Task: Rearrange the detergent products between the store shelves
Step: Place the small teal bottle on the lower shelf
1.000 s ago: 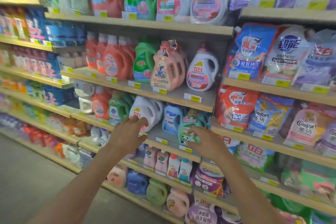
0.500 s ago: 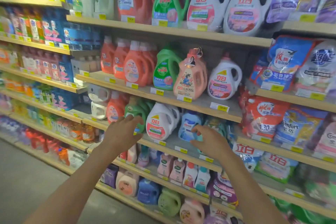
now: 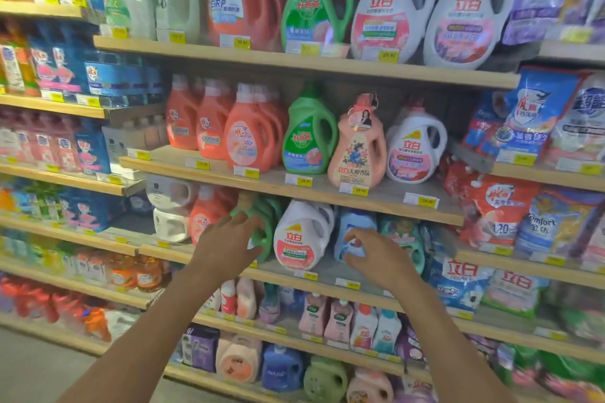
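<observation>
Both empty, fingers wide | left hand [image 3: 226, 245] before green jug [image 3: 269, 234] | right hand [image 3: 376, 255] before blue bottle [image 3: 355, 222]

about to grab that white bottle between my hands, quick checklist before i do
1. Both hands free: ok. The left hand and right hand are open and hold nothing.
2. White bottle upright, front unblocked: ok.
3. Finger room at its sides: not ok. The green bottle and light blue bottle appear to crowd it.
4. Contact with any bottle: cannot tell. The fingers overlap those neighbours in the view.
5. Bare spot on the shelf above, beside the small white bottle: ok.
</observation>
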A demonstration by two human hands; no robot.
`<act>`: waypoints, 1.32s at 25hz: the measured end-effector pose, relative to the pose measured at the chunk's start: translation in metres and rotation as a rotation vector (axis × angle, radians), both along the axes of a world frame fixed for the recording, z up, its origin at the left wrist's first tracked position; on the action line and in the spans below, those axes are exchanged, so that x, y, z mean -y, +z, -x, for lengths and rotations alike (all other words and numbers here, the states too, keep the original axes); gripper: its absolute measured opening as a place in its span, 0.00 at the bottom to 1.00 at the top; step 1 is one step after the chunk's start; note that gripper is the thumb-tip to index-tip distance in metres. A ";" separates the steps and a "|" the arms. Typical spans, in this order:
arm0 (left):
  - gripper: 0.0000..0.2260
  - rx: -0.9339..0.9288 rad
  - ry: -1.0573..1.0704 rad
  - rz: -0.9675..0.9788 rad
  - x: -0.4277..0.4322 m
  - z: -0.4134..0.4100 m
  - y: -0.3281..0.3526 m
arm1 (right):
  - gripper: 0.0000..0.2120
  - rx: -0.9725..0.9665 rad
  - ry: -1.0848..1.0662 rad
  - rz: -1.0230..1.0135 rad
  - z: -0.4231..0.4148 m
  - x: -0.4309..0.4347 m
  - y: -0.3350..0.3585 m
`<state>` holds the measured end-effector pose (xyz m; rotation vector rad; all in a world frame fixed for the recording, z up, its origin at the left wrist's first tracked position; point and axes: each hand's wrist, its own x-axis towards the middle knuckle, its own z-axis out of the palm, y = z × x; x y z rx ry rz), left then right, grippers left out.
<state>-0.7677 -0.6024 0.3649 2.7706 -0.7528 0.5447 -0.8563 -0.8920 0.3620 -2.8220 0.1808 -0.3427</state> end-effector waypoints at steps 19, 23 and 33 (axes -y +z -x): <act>0.19 -0.106 -0.072 -0.019 0.000 -0.214 -0.039 | 0.16 -0.009 -0.135 0.039 -0.201 -0.041 -0.041; 0.23 -0.103 -0.153 -0.034 -0.027 -0.244 -0.058 | 0.17 -0.004 -0.248 0.160 -0.212 -0.075 -0.060; 0.18 -0.121 -0.288 -0.021 -0.080 -0.296 -0.123 | 0.18 -0.014 -0.350 0.174 -0.239 -0.128 -0.129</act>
